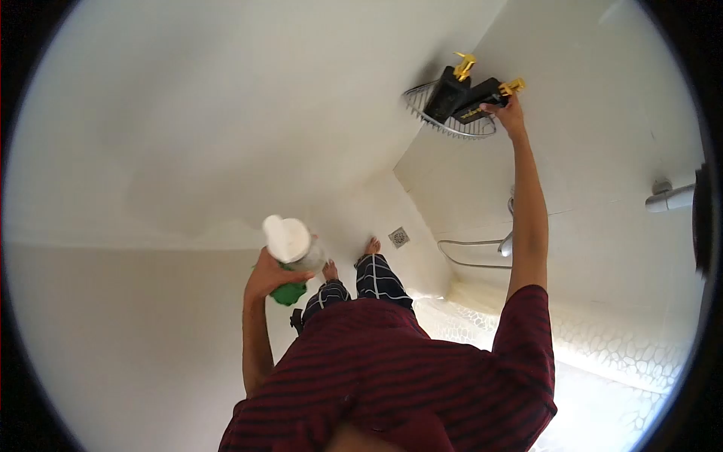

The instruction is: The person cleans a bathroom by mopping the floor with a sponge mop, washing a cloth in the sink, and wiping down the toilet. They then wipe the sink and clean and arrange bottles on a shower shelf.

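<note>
My left hand (269, 275) is closed around a clear bottle with a white top (288, 239), which looks like a spray bottle. A bunched green cloth (289, 293) is gripped in the same hand, below the bottle. Up at the corner, my right hand (510, 117) grips a black pump bottle (476, 103) near its gold pump head. That bottle leans over the wire corner shelf (457, 134). Beside it on the shelf stands a second black pump bottle (447, 95), also with a gold pump, slightly tilted in this view.
Pale walls meet at the corner behind the shelf. A square floor drain (399, 237) lies near my bare feet. On the right wall are a shower hose (471, 264) and a chrome fitting (669, 199). A pebble-patterned curtain (602, 350) hangs at the lower right.
</note>
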Motion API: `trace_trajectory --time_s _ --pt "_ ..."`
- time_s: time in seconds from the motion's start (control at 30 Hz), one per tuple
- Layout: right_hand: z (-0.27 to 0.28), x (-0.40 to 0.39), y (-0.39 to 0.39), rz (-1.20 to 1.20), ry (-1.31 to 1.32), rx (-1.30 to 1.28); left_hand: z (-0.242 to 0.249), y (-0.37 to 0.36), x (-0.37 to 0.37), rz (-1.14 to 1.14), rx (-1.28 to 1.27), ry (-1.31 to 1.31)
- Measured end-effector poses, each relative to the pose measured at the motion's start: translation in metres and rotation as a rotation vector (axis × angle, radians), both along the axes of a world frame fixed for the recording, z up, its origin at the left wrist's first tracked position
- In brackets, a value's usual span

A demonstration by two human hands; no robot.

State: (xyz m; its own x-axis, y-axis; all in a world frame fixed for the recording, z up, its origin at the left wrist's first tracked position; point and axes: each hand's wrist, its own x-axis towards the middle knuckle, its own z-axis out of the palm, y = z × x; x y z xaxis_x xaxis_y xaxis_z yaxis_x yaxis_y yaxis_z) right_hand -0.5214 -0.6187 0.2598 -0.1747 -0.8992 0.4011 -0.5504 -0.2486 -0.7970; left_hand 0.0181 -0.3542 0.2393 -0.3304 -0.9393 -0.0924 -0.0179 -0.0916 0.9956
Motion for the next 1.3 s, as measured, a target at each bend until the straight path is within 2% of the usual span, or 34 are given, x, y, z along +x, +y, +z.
trace_trajectory --time_s 0.03,0.07,0.1,0.13,0.23,0.27,0.4,0.47,0.53,0.6,0.63,0.7,0.73,0.87,0.97,1.0,1.07,1.1,1.13,1.23,1.3 --pt "0.014 0.003 0.008 -0.008 -0.007 0.006 -0.001 -0.013 -0.01 -0.043 -0.017 -0.032" --pt "-0.03 -0.009 -0.03 0.007 -0.024 0.065 -0.034 -0.058 -0.046 -0.064 0.02 -0.072" --pt "-0.028 -0.001 -0.026 0.002 -0.03 0.092 -0.019 -0.08 -0.067 -0.124 0.068 -0.136" --pt "-0.011 0.015 -0.017 -0.101 0.217 0.101 -0.028 -0.101 -0.091 -0.165 0.014 -0.156" --pt "-0.006 0.025 -0.011 -0.234 0.449 0.013 -0.014 -0.133 -0.155 -0.191 -0.096 -0.108" --pt "-0.012 0.028 -0.015 -0.205 0.425 -0.02 -0.021 -0.149 -0.172 -0.215 -0.123 -0.115" --pt "-0.036 0.016 -0.022 -0.134 0.247 -0.149 -0.037 -0.197 -0.245 -0.244 -0.123 -0.11" --pt "-0.02 0.035 0.014 -0.124 -0.344 -0.103 -0.035 -0.21 -0.273 -0.169 -0.22 -0.124" --pt "0.004 0.059 0.069 0.038 -0.561 0.023 -0.019 -0.218 -0.292 -0.198 -0.221 -0.244" --pt "-0.027 0.071 0.098 0.231 -0.474 0.208 0.001 -0.223 -0.312 -0.268 -0.176 -0.294" --pt "-0.026 0.084 0.1 -0.006 -0.412 0.183 0.0 -0.226 -0.322 -0.289 -0.265 -0.26" --pt "-0.023 0.076 0.102 -0.174 -0.54 0.139 -0.002 -0.232 -0.337 -0.331 -0.445 -0.193" --pt "-0.023 0.067 0.102 -0.26 -0.561 0.052 0.008 -0.234 -0.342 -0.4 -0.34 -0.244" --pt "-0.004 0.054 0.116 -0.558 -0.545 -0.197 0.023 -0.249 -0.375 -0.162 -0.643 -0.015" --pt "0.006 0.053 0.13 -0.696 -0.556 -0.243 0.002 -0.274 -0.411 -0.173 -1.329 -0.065" --pt "0.007 0.053 0.133 -0.723 -0.578 -0.26 -0.019 -0.28 -0.424 -0.211 -1.441 -0.265" --pt "0.004 0.055 0.141 -0.712 -0.586 -0.239 -0.07 -0.286 -0.433 -0.388 -1.32 -0.496" --pt "0.002 0.058 0.144 -0.706 -0.593 -0.227 -0.068 -0.287 -0.431 -0.476 -1.252 -0.613" --pt "0.002 0.061 0.147 -0.693 -0.574 -0.195 -0.066 -0.281 -0.428 -0.508 -1.136 -0.631" --pt "-0.016 0.067 0.145 -0.634 -0.528 -0.092 -0.054 -0.264 -0.426 -0.418 -0.981 -0.624" --pt "-0.018 0.078 0.133 -0.544 -0.527 -0.113 -0.046 -0.261 -0.404 -0.381 -0.897 -0.508"
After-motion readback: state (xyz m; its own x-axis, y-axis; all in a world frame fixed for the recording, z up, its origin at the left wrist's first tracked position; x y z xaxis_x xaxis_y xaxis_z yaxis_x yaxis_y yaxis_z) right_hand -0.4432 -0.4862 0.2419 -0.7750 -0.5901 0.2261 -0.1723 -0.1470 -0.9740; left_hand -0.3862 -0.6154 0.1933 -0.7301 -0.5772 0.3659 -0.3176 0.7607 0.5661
